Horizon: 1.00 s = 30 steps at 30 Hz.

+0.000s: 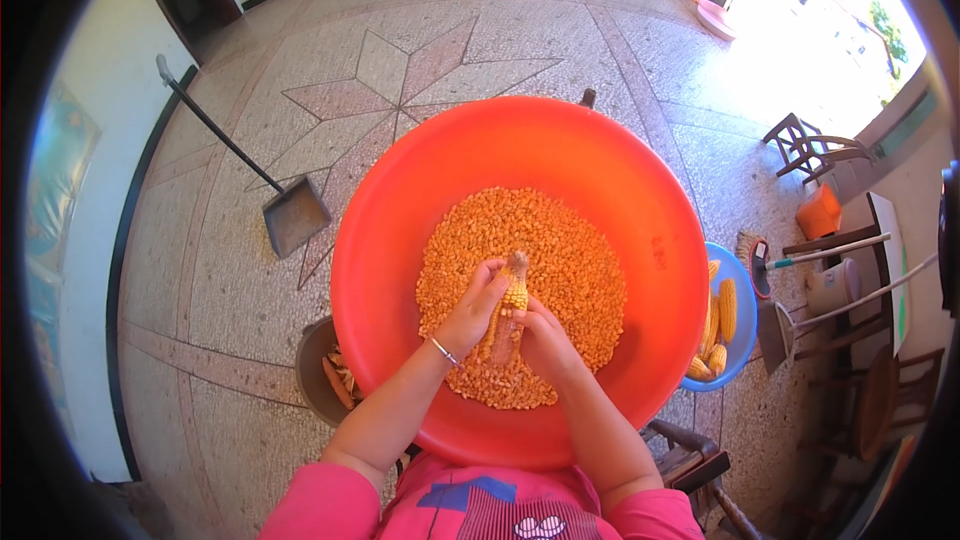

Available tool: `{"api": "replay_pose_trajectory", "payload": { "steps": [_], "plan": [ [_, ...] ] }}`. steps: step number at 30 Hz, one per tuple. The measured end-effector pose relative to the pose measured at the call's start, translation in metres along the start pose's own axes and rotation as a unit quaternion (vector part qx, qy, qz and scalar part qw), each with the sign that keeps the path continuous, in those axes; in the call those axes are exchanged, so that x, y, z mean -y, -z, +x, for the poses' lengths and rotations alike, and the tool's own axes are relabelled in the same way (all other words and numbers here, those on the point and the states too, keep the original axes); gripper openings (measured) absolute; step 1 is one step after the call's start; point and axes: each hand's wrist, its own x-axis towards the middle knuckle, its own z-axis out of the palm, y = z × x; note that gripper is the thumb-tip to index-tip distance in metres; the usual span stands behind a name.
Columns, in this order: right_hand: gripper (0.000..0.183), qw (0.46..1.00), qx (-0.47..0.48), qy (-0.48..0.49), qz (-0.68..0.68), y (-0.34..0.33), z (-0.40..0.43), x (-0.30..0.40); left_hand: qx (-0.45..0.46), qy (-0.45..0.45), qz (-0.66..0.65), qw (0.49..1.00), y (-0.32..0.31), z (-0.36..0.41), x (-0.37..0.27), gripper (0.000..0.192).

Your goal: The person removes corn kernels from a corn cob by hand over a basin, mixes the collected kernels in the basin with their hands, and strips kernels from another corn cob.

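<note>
Both my hands grip one corn cob (514, 292) above a large red plastic basin (622, 165). Part of the cob is stripped bare, while yellow kernels remain along its far end and left side. My left hand (472, 307) holds it from the left, with a bracelet on that wrist. On the right side, the fingers of my right hand (547, 337) press at the kernels beside the stripped part. Loose corn kernels (525, 221) cover the bottom of the basin in a wide heap beneath my hands.
At right, a blue basin (742, 315) holds several corn cobs (727, 307). A dark bucket (315, 360) with husk-like scraps and bare cobs stands left. A long-handled dustpan (296, 217) lies farther left. Brooms, an orange bucket (819, 211) and wooden chairs (810, 146) line the right wall.
</note>
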Motion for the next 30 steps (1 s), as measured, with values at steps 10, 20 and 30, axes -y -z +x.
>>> {"api": "replay_pose_trajectory", "payload": {
  "steps": [10,20,30],
  "plan": [
    [0.034,0.985,-0.142,0.092,-0.034,0.011,0.004,0.001,0.012,-0.043,0.068,0.997,-0.005,0.003,0.031,0.044],
    [0.038,0.989,-0.044,0.144,-0.009,0.004,0.006,0.003,-0.016,0.026,-0.039,0.999,0.003,0.003,0.043,0.028],
    [0.036,0.986,-0.07,0.112,0.1,0.006,0.009,-0.005,-0.06,0.081,-0.069,0.992,-0.005,-0.001,0.044,0.036]
  ]
}}
